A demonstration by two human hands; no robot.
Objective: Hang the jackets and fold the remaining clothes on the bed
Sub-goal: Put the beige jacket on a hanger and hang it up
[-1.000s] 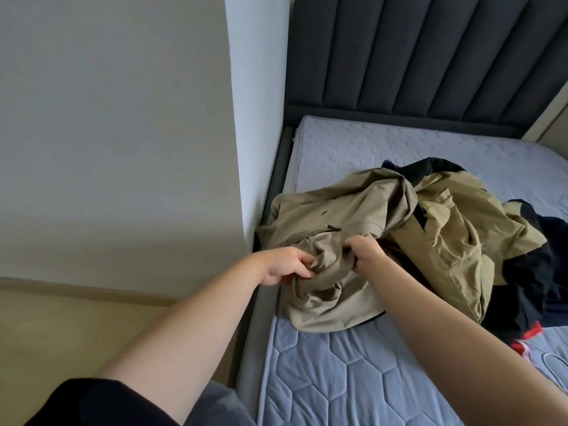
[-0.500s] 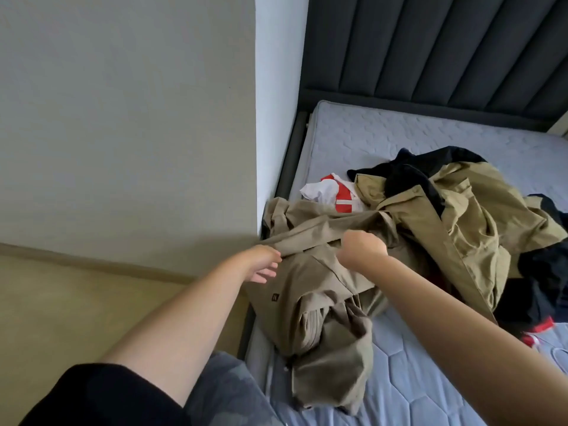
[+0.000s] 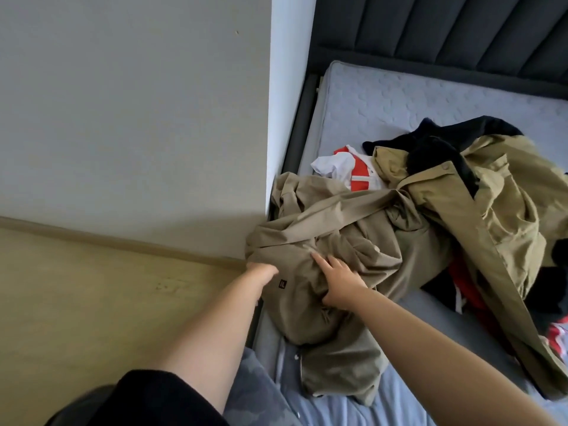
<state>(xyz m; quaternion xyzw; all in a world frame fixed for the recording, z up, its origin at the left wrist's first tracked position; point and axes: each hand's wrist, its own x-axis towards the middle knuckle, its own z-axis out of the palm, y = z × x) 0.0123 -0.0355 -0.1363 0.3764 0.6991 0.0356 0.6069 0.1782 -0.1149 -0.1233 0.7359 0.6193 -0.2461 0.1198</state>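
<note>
Loosely, right hand [image 3: 341, 284] splayed on jacket [image 3: 338, 216]

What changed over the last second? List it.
The taupe jacket was dragged toward the mattress's near left edge, uncovering a white-and-red garment. The right hand released its grip and rests on the jacket, fingers spread; the left hand grips its edge. The olive jacket stayed put.

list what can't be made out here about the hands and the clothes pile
Head view:
1. Left hand grip: fingers hidden under a fold of the tan jacket.
2. Label on that jacket: too small to read.
3. Red garment: mostly buried under the olive jacket.
4. Olive jacket's right side: cut off by the frame edge.
</note>
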